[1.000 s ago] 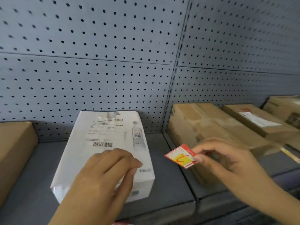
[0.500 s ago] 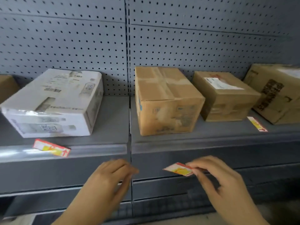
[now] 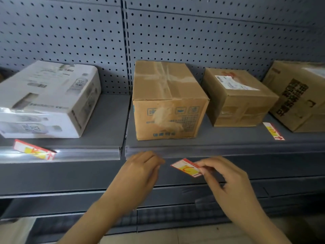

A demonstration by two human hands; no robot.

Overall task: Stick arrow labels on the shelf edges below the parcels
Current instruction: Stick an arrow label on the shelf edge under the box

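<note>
In the head view, an arrow label, red-edged with a yellow mark, is pinched at its right end by the fingertips of the right hand and is held just below the shelf edge, under the taped cardboard box. The left hand is seen left of that label with fingers curled together, grasping nothing, its fingertips near the same edge. Left of the taped box, a white carton is seen, with a second label lying tilted below it. Right of the taped box, a smaller cardboard parcel and a printed carton are seen, a third label lying on the shelf between them.
</note>
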